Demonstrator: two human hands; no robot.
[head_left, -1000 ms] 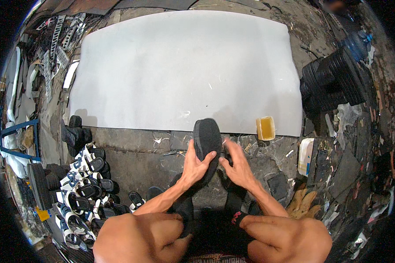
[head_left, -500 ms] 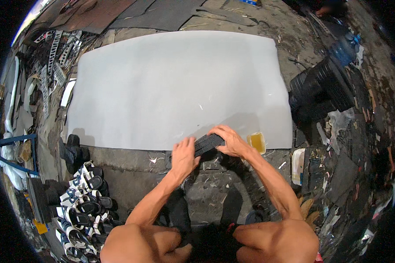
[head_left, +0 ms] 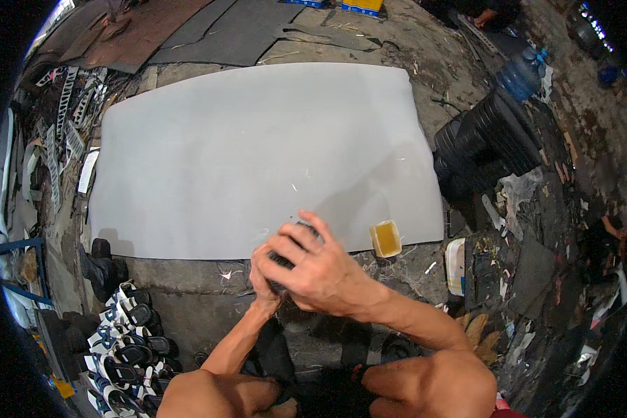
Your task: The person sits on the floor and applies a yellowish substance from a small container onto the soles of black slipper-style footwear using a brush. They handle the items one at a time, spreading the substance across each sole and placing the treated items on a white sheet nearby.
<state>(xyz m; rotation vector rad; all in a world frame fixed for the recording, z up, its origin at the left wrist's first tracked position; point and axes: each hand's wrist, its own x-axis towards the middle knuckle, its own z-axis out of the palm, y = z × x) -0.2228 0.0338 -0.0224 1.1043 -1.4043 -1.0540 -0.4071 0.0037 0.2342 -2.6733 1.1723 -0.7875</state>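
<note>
Holding a mostly hidden black, textured piece (head_left: 281, 260) between curled left hand (head_left: 261, 273) and overlapping right hand (head_left: 318, 273), both wrapped closed; best to squeeze evenly.

Bare hands (head_left: 320, 272), bare forearms (head_left: 418, 317).
Wearing dark clothing (head_left: 327, 400) between bare knees (head_left: 432, 386); too shadowed to make out cut.

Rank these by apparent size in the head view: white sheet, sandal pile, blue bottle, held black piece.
White sheet
Sandal pile
Blue bottle
Held black piece: mostly behind the right hand, so unranked.
</note>
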